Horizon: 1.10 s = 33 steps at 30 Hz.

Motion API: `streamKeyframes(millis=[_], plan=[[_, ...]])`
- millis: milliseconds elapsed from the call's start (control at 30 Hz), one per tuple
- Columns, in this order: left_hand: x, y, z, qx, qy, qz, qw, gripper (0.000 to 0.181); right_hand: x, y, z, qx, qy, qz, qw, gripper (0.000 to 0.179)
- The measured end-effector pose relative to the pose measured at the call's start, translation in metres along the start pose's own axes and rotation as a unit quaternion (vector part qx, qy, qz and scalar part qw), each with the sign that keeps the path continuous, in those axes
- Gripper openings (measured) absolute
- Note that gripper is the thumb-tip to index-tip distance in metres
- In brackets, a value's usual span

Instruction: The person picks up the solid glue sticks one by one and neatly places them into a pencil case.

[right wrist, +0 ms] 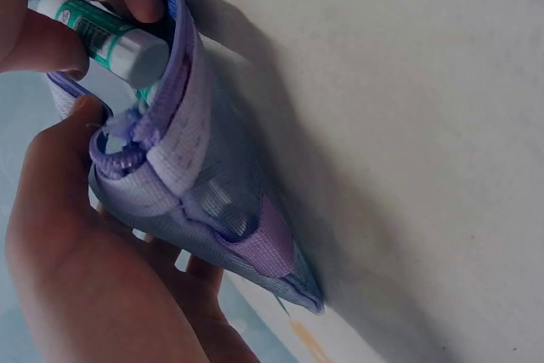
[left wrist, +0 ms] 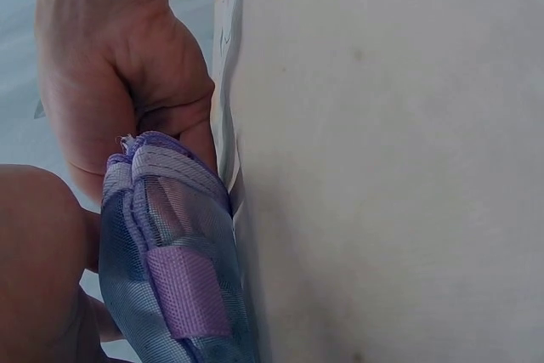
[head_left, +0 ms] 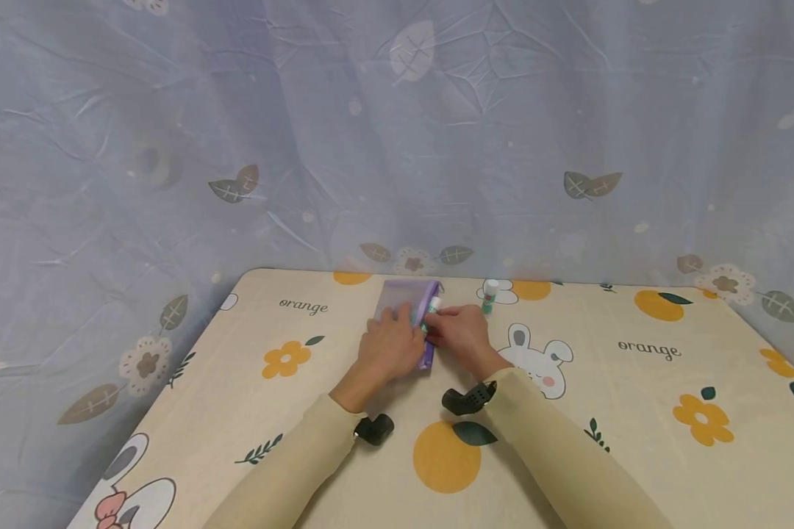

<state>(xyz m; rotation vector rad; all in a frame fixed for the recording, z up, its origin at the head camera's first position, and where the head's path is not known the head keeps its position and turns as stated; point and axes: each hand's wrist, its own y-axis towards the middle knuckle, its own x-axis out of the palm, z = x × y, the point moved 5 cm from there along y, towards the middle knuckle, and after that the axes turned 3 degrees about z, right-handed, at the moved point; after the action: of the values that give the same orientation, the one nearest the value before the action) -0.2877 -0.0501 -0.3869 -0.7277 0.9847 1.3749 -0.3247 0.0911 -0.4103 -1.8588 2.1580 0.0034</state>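
Note:
My left hand [head_left: 392, 344] grips a purple mesh zipper pouch [head_left: 400, 292], with the thumb at the open rim and the fingers behind the mesh. In the right wrist view the pouch [right wrist: 225, 184] gapes toward the other hand, a purple tab on its side seam. My right hand [head_left: 462, 334] pinches a green-and-white glue stick [right wrist: 106, 36] between thumb and fingers, right at the pouch's mouth. A bit of green shows inside the pouch below it. In the left wrist view the pouch [left wrist: 183, 235] hides the glue stick.
Another glue stick [head_left: 490, 296], white-capped and green, stands on the table just beyond my right hand. A cream cloth [head_left: 344, 455] printed with oranges, flowers and rabbits covers the table. A pale blue curtain [head_left: 397, 147] hangs along the back and left edges.

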Motion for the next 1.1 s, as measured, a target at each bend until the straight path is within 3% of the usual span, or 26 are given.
streamKeyframes(millis=[467,1100], plan=[[0.0001,0.0006,-0.0006,-0.004,-0.005,-0.003,1.0000,0.058,0.0061,-0.0020,0.0031,-0.022,0.012,0.028,0.9993,0.031],[-0.0006,0.0015,-0.0022,-0.002,-0.004,-0.004,1.0000,0.060,0.0040,-0.0083,0.0023,-0.019,0.032,-0.006,0.9993,0.029]])
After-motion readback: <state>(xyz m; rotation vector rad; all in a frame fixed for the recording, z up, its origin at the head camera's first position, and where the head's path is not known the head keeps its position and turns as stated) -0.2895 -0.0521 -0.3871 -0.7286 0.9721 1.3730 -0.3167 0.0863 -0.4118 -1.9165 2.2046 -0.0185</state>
